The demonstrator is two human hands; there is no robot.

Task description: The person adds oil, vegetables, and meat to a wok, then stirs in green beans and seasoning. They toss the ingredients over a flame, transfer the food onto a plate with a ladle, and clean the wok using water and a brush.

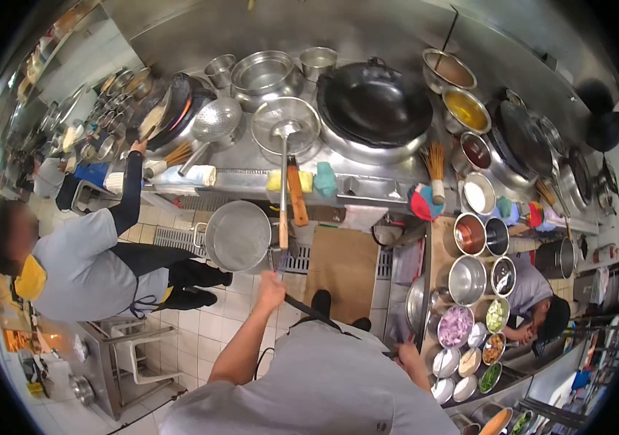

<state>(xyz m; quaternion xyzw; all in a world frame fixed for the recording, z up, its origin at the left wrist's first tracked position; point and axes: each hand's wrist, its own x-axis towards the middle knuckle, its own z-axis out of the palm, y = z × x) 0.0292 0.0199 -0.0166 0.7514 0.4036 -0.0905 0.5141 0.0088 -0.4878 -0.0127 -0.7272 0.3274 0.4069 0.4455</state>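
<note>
My left hand is closed around the near-side handle of a round steel pot, held out in front of me over the floor. The inside of the pot shows bare grey metal, and a loop handle sticks out on its far left side. Low at my right side, my right hand is closed beside the counter with the tubs; what it grips, a small dark thing, I cannot make out. Nearest to it stand tubs of chopped purple onion and white powder.
Ahead, a large black wok sits on the range. A wire strainer and a perforated ladle lie left of it, handles overhanging. A co-worker stands left; another person bends at right. Cardboard covers the floor.
</note>
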